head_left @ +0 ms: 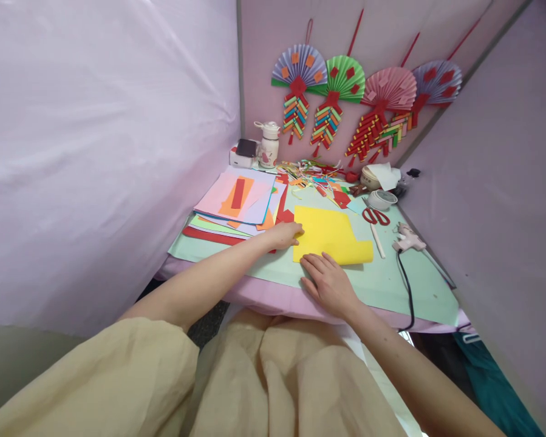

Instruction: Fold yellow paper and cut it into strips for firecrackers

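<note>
A yellow sheet of paper [330,235] lies on the pale green mat [391,285], its right edge curling up. My left hand [285,235] rests on the sheet's left edge with fingers curled down onto it. Flat on the mat, my right hand [330,282] has its fingers stretched out, their tips touching the sheet's near edge.
A stack of coloured papers [236,206] lies to the left. Red scissors [376,216], a white stick [378,241], a glue gun [407,240] with black cord and a tape roll [381,199] sit to the right. Paper scraps, a cup [269,145] and paper fans [341,79] are behind.
</note>
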Demonstrator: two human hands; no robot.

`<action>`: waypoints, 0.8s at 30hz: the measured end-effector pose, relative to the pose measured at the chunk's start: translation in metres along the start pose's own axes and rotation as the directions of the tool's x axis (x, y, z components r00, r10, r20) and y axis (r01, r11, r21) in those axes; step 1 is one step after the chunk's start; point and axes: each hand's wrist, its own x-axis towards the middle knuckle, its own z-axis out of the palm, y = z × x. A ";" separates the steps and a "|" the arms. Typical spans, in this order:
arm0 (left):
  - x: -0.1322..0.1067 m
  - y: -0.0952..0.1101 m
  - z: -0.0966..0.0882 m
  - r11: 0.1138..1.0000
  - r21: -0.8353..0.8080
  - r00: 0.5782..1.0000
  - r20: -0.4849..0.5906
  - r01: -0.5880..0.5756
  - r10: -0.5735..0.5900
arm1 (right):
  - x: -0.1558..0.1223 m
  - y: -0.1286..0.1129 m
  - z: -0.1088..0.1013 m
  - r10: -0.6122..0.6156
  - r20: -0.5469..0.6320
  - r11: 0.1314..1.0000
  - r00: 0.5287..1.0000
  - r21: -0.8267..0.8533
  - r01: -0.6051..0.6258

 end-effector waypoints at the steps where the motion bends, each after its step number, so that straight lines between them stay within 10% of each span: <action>1: 0.000 0.000 0.000 1.000 0.002 1.000 0.000 0.000 0.000 | 0.001 0.000 0.000 -0.001 0.002 1.000 1.000 -0.003 0.001; 24: 0.000 0.001 0.000 1.000 -0.001 1.000 0.009 0.001 -0.001 | 0.005 -0.002 -0.004 -0.023 0.002 0.997 1.000 -0.071 0.023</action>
